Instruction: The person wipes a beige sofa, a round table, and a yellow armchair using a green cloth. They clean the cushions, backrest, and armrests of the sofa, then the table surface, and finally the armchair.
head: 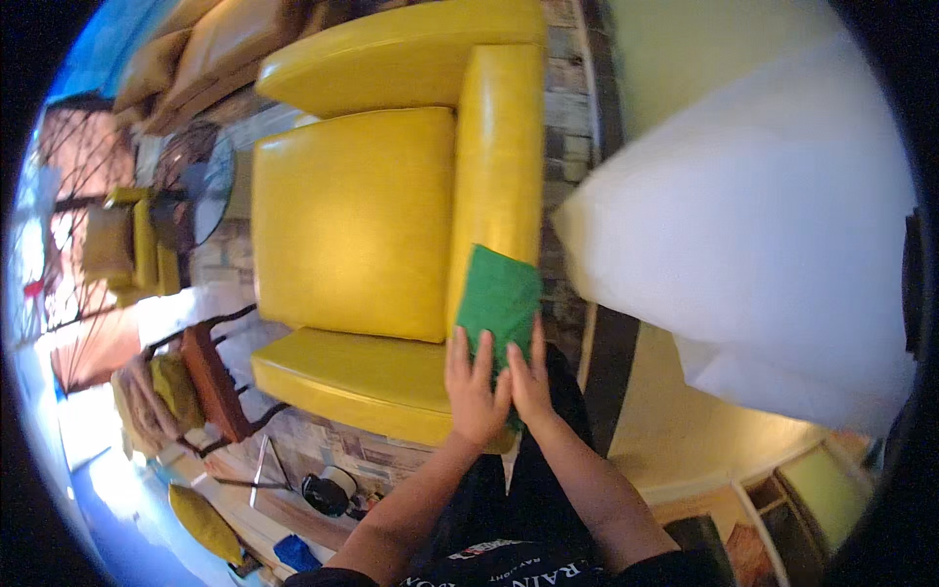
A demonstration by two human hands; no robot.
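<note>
A folded green cloth (pixel 500 293) lies on the top of the backrest (pixel 500 154) of a yellow leather-look armchair (pixel 352 220). My left hand (pixel 475 392) rests flat on the cloth's near part, with its fingers apart and pointing away from me. Beside it, my right hand (pixel 531 385) lies along the cloth's right edge, fingers also spread. The two hands meet near the thumbs. Part of the cloth is hidden under them. The seat cushion (pixel 356 224) is left of the backrest, between two armrests.
White sheeting (pixel 733 242) spreads out on the right, close to the armchair. A wooden chair (pixel 213 381) stands at left, with a round glass table (pixel 214 191) beyond. A black-and-white container (pixel 329 490) sits on the patterned floor, near a blue cloth (pixel 296 552). A brown sofa (pixel 227 51) is at far left.
</note>
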